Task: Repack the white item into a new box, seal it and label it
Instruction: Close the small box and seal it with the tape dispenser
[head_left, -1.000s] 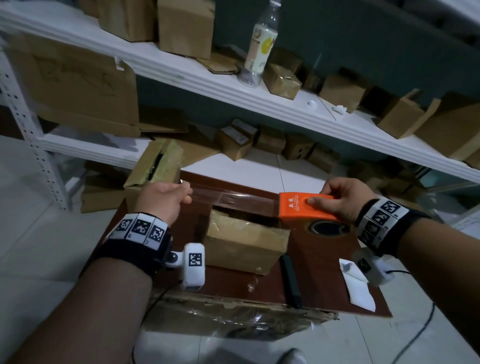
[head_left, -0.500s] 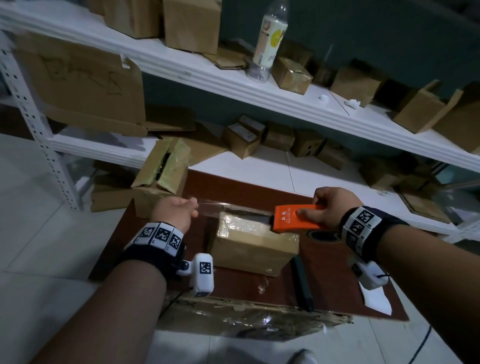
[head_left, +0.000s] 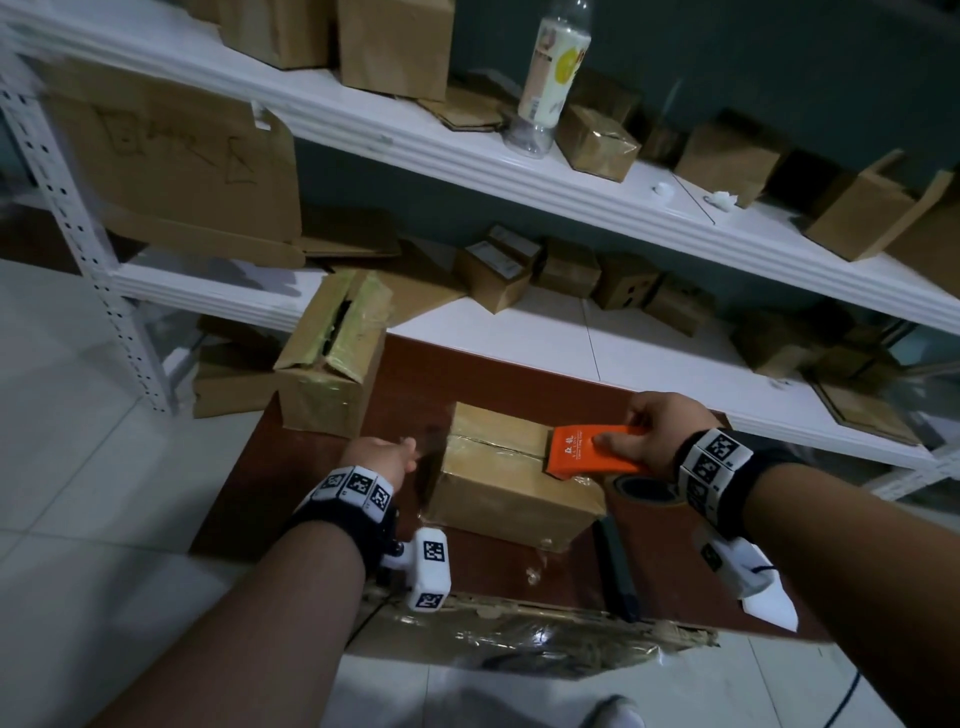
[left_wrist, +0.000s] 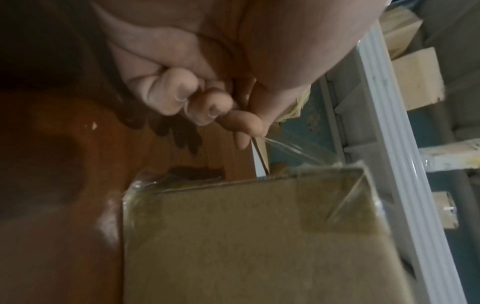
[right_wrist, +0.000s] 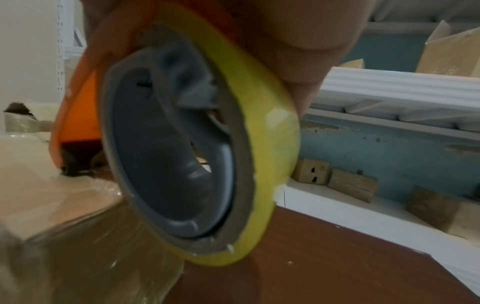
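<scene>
Brown cardboard box (head_left: 511, 480), flaps closed, mid surface (head_left: 405, 384). Your left hand (head_left: 382, 457) pinches clear tape end (left_wrist: 291, 147) off box's left edge; right hand (head_left: 660, 439) grips orange dispenser (head_left: 589, 449) at right top edge. Box likely light, stiff; tape clingy, keep taut.

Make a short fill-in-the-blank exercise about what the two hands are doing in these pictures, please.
1. The right hand holds a tape dispenser coloured ____.
2. The left hand pinches the end of the clear ____.
3. The cardboard box rests on a ____ tabletop.

Missing words: orange; tape; brown
</scene>
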